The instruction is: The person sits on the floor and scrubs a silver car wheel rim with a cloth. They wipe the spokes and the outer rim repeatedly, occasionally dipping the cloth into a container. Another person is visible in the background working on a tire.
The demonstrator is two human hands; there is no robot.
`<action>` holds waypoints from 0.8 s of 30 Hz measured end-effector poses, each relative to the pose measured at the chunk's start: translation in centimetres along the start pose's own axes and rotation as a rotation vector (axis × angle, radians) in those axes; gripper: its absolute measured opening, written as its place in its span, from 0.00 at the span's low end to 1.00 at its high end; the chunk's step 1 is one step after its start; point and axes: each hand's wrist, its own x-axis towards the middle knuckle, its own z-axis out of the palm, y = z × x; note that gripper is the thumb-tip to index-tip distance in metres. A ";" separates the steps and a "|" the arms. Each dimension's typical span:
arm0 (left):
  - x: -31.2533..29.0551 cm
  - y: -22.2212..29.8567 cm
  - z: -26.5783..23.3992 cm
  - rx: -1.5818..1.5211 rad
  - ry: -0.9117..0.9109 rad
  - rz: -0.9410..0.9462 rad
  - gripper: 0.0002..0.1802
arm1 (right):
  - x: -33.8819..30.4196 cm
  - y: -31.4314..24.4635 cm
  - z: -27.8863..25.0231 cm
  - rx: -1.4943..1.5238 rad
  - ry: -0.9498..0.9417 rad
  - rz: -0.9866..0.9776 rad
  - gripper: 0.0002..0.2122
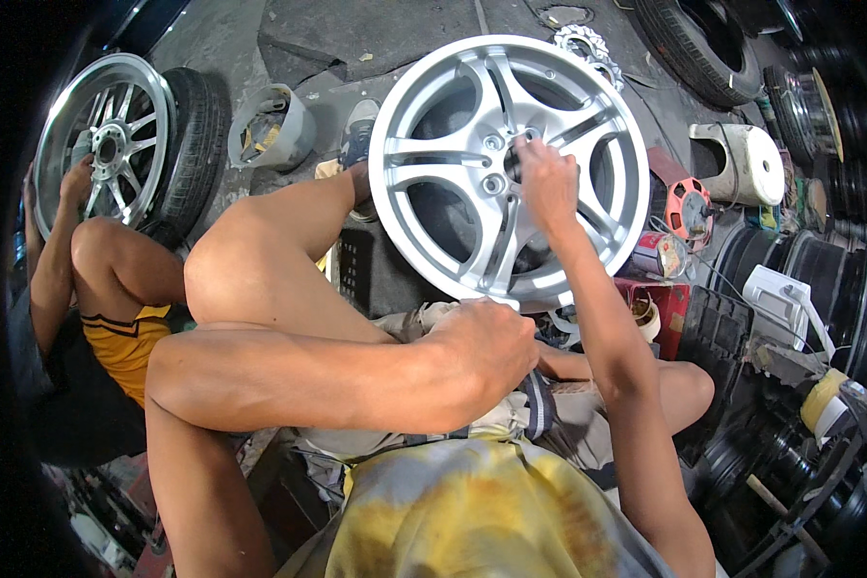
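A silver alloy wheel rim [499, 197] with split spokes leans in front of me, facing up. My left hand [482, 352] is closed at its near edge, the fingers curled over the lip and partly hidden. Over the hub, beside the bolt holes, my right hand [549, 183] is closed with fingertips pinched at the spokes. Whatever those fingertips may hold is too blurred and small to name.
At the left, another person's hand [77, 180] touches a second alloy wheel [130, 183] by a tire [197, 144]. A bucket [294, 135] stands between us. To the right are a white stool [756, 164], a red cable reel [687, 209], a tin can [660, 253] and stacked wheels [838, 270].
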 end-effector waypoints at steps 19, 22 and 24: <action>-0.4 0.0 0.0 -0.005 0.009 -0.008 0.07 | -5.4 1.1 -3.0 0.049 -0.074 -0.088 0.20; 0.0 0.0 0.1 -0.049 0.005 -0.006 0.08 | -6.2 -0.7 -2.3 0.063 -0.061 -0.138 0.21; 0.2 -0.3 0.3 -0.089 0.037 -0.014 0.07 | -6.5 -1.1 -2.2 0.125 0.054 -0.196 0.21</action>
